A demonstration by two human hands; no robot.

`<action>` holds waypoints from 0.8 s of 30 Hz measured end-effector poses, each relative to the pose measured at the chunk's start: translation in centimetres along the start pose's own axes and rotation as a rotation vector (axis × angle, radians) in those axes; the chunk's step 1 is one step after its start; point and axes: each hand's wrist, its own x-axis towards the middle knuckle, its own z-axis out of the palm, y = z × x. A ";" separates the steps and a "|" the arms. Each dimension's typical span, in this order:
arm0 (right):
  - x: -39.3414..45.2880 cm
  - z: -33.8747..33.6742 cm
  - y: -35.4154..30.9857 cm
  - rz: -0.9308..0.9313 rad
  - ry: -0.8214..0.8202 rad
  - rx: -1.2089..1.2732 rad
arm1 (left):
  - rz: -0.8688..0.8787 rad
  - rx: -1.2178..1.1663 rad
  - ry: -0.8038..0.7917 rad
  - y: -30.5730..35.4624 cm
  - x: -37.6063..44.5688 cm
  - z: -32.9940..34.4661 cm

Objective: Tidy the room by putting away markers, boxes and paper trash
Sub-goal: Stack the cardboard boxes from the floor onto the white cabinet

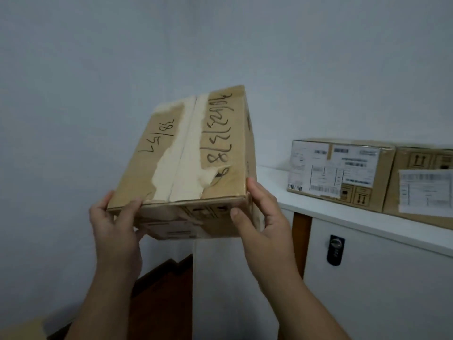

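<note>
A brown cardboard box (188, 153) with torn pale tape down its top and black handwritten numbers hangs in the air in front of the wall, tilted away from me. My left hand (115, 224) grips its near left corner, thumb on top and fingers underneath. My right hand (262, 217) grips the near right corner, thumb on the front face and fingers along the side. The box floats left of the white cabinet's top (326, 212), apart from it.
Two cardboard boxes with shipping labels stand on the cabinet top, one (340, 173) at centre right, another (421, 187) at the far right edge. The cabinet door has a black lock (335, 250). Dark wooden floor (166, 290) shows below; a cardboard corner (22, 330) sits bottom left.
</note>
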 end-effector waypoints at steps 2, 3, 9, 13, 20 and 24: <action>2.1 -1.0 -0.3 0.037 -0.003 -0.037 | -0.013 0.045 -0.091 -0.4 1.6 2.6; 3.1 -1.5 -0.4 0.070 -0.015 -0.056 | -0.005 0.090 -0.141 -0.7 2.5 3.9; 7.5 -3.9 0.5 0.149 -0.134 -0.213 | 0.470 0.673 -0.478 -3.0 6.7 10.1; 9.5 -6.4 0.3 0.128 -0.218 -0.370 | 0.429 0.721 -0.560 -4.4 8.3 14.0; 12.0 -17.5 -0.3 0.078 0.133 -0.775 | 0.325 0.862 -0.689 -9.1 9.4 19.6; 13.4 -24.7 -0.9 0.035 0.348 -1.192 | 0.322 0.890 -0.725 -10.7 11.1 22.4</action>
